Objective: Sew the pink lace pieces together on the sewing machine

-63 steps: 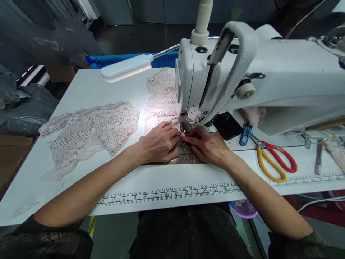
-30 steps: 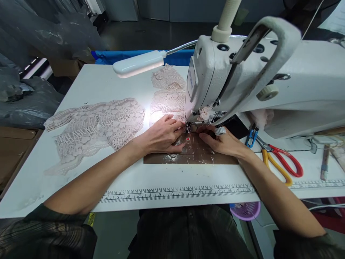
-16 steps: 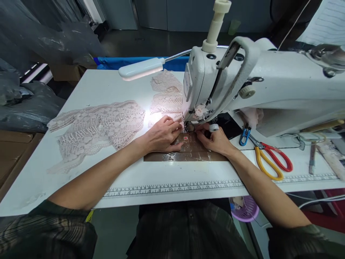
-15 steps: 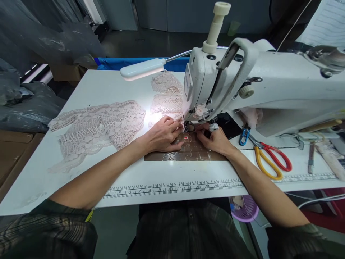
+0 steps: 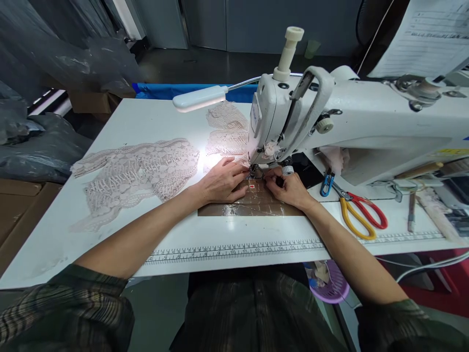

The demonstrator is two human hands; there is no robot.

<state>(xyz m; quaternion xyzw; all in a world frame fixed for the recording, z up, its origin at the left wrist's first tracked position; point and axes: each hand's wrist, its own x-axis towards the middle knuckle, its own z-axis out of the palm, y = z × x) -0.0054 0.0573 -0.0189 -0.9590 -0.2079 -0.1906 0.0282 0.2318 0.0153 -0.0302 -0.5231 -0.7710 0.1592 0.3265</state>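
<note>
My left hand (image 5: 225, 182) rests at the left of the presser foot (image 5: 253, 171) of a white sewing machine (image 5: 273, 115). Its bent fingers hold the edge of a pale pink lace piece (image 5: 227, 142) at the foot, with the thumb lower down on the brown plate (image 5: 249, 210). On the other side of the foot, my right hand (image 5: 289, 189) has thumb and fingers pinched together close to the needle area. What they pinch is too small and hidden to make out. Another lace piece (image 5: 142, 168) lies spread out left of my forearm.
A lit lamp (image 5: 200, 99) hangs over the lace. Right of my hand lie a blue thread snipper (image 5: 327, 184) and scissors with red and yellow handles (image 5: 361, 215). A ruler tape (image 5: 234, 254) runs along the table's front edge. Below hangs a purple basket (image 5: 331, 283).
The view has shifted slightly, showing more of the machine's right side and the paper sheet. Both hands stay at the presser foot, with little visible movement of fingers or lace.
</note>
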